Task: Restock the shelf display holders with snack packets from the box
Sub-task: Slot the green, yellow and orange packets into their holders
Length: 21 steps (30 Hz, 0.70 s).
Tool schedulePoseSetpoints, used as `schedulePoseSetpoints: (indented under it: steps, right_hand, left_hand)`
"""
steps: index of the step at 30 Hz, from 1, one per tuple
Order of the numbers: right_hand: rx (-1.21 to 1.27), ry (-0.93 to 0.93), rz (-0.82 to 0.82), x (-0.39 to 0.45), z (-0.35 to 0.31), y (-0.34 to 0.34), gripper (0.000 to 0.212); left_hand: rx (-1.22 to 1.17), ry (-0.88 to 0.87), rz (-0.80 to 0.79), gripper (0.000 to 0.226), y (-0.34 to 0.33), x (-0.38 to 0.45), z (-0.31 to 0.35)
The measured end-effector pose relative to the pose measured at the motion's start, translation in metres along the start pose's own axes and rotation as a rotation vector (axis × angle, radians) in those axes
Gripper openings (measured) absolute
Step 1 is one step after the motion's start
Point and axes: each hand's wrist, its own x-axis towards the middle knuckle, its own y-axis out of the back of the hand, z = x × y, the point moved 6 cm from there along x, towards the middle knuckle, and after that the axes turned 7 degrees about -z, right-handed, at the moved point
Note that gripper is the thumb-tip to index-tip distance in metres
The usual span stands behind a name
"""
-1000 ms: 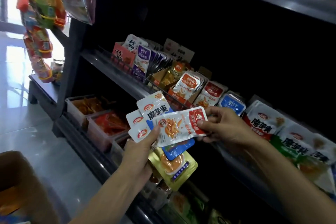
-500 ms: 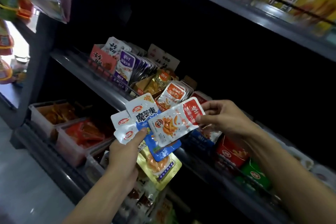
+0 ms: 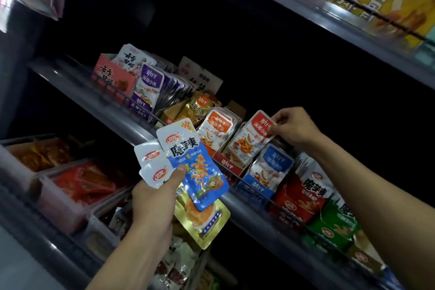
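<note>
My right hand (image 3: 292, 128) pinches the top corner of a glossy red-topped fish snack packet (image 3: 250, 139), a flat foil pouch set upright at the front of its red cardboard display holder (image 3: 227, 163) on the middle shelf (image 3: 254, 213). My left hand (image 3: 155, 200), well apart from it, grips a fanned bunch of slick pouches: a blue-and-white konjac packet (image 3: 197, 172) on top under my thumb, small white packets (image 3: 150, 160) beside it, a crinkly gold foil packet (image 3: 204, 223) beneath. Orange-topped packets (image 3: 215, 127) stand just left of the red holder, blue-topped packets (image 3: 270, 167) just right.
</note>
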Motion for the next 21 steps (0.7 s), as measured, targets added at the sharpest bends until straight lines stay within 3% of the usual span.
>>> schedulePoseSetpoints:
  steps: [7,13,21]
  right_hand:
    - [-0.171,-0.024,-0.059,0.019,0.004,-0.041,0.025]
    - [-0.319,-0.081,-0.022,0.024,0.006,-0.047,0.021]
    - [-0.358,-0.150,0.010,0.030,0.014,-0.048,0.048]
  left_hand:
    - [0.020,-0.017,-0.010,0.016,0.006,0.005,0.002]
    - [0.057,0.026,-0.057,0.015,0.002,0.006,-0.005]
    - [0.094,0.047,-0.101,0.014,-0.004,0.001,-0.011]
